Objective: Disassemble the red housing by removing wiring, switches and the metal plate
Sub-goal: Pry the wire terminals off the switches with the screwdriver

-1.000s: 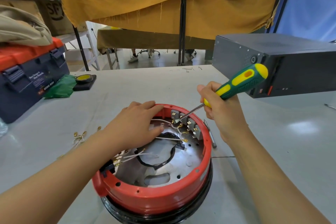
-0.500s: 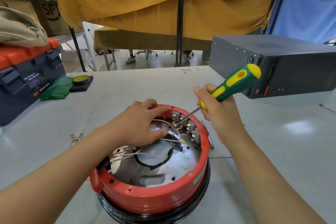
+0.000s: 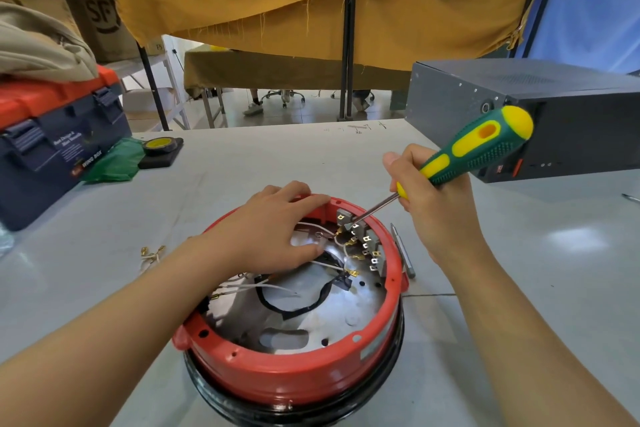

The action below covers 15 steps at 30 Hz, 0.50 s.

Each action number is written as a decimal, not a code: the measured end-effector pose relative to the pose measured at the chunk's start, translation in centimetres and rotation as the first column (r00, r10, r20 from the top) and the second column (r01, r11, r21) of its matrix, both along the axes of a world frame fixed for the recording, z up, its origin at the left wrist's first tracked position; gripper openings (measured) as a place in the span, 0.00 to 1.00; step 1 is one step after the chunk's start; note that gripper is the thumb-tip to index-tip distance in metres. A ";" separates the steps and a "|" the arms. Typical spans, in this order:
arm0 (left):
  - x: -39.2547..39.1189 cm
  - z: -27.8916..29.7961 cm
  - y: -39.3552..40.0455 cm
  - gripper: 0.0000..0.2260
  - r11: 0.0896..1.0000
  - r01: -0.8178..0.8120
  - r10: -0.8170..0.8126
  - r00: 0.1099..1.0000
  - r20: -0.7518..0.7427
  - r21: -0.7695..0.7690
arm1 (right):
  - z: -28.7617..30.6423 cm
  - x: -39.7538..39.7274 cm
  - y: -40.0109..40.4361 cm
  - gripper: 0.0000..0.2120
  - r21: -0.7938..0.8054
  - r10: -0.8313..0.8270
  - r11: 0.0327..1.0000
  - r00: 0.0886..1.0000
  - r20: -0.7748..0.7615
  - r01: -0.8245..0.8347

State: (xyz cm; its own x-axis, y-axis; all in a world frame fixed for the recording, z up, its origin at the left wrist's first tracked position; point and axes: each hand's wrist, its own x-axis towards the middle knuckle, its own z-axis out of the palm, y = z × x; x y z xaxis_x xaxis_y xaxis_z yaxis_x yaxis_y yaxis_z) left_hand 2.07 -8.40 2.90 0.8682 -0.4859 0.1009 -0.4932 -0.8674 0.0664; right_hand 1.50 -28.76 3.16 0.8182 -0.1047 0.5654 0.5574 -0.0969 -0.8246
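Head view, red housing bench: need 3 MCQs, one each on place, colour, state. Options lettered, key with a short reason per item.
1. Where does the screwdriver tip sit?
A. At the switch terminals inside the red housing's far rim
B. On the toolbox lid
C. On the table beside the housing

2. What colours is the screwdriver handle?
A. Red and black
B. Green and yellow
C. Plain blue

3. What is the left hand doing?
A. Holding a wire cutter
B. Resting on the housing's far rim, fingers straight, thumb down inside
C. Lying flat on the table away from the housing

Key: 1 A, the shaft runs from the right hand down to the grey terminal blocks. 2 B, green grip with yellow inserts and cap. 3 B, the fingers lie over the red rim, with no tool in them.
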 end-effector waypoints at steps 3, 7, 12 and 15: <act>0.2 0.2 -0.2 0.29 1.000 0.028 -0.029 0.999 -0.032 -0.013 | 0.2 -0.3 0.0 0.19 -0.067 -0.035 0.997 0.998 0.059 0.039; 0.3 0.0 -0.5 0.29 0.999 0.039 -0.040 0.999 -0.034 -0.027 | 0.4 -0.6 0.1 0.17 -0.176 -0.048 0.982 0.992 0.116 0.068; 0.3 -0.8 -0.4 0.28 0.998 0.018 -0.016 0.999 0.040 -0.053 | 0.3 -0.9 0.3 0.14 -0.254 -0.038 0.965 0.989 0.143 0.074; 0.3 -1.0 -0.3 0.27 0.997 0.015 -0.012 0.999 0.050 -0.069 | 0.3 -0.9 0.4 0.13 -0.274 -0.030 0.959 0.986 0.164 0.075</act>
